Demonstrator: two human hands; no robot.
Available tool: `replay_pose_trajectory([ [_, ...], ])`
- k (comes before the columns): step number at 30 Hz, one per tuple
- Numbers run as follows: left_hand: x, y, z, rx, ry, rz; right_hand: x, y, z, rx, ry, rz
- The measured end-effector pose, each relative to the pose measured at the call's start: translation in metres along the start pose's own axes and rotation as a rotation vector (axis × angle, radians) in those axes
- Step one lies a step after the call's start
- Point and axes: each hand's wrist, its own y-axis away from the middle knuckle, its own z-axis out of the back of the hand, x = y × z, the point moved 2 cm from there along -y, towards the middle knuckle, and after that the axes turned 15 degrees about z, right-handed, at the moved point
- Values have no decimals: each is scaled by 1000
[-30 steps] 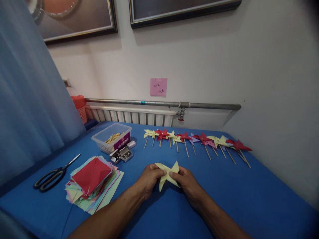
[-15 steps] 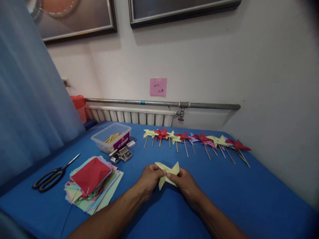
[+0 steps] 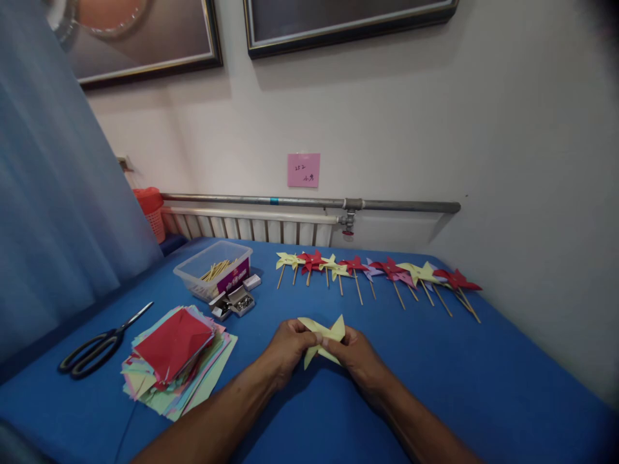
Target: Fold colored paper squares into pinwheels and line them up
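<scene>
A pale yellow paper pinwheel (image 3: 333, 332) is held between both hands above the blue table cover (image 3: 290, 419). My left hand (image 3: 288, 348) grips its left side, the thumb pressed near the middle. My right hand (image 3: 358, 356) pinches it from the right, its thumb also close to the centre. The two thumb tips almost meet and hide the pinwheel's centre. No stick shows on this pinwheel. Most of the other fingers are tucked behind the paper.
Finished pinwheels on sticks (image 3: 355, 265) lie in a row at the back. On the left are a stack of coloured paper (image 3: 176, 345), black-handled scissors (image 3: 99, 348), a clear plastic box (image 3: 213, 264) of sticks, and small boxes of metal pins (image 3: 240, 301). A radiator (image 3: 261, 229) runs along the wall.
The whole view has shifted slightly, with things sitting a little further left. Both hands keep their hold on the yellow pinwheel, nearly unchanged.
</scene>
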Motion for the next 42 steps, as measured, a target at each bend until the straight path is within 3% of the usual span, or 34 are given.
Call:
replay_pose_trajectory([
  [6,1,-2,2,-10,-32,-50,-4,1,3,-116,-12,0],
  [14,2,-4,3,40,-34,-88,6,6,2,-84,-78,-32],
  [22,0,-3,1,-76,-64,-70,10,6,-7,-70,-68,-15],
  [31,6,-14,7,-118,-90,-99,-18,0,2,-165,152,85],
  [36,12,-20,8,-122,-121,-128,-29,-2,8,-162,156,98],
  [40,2,-18,14,-80,-212,-84,-23,0,8,-174,152,83],
  [42,-13,-15,27,-136,-336,-124,-19,1,7,-195,148,75],
])
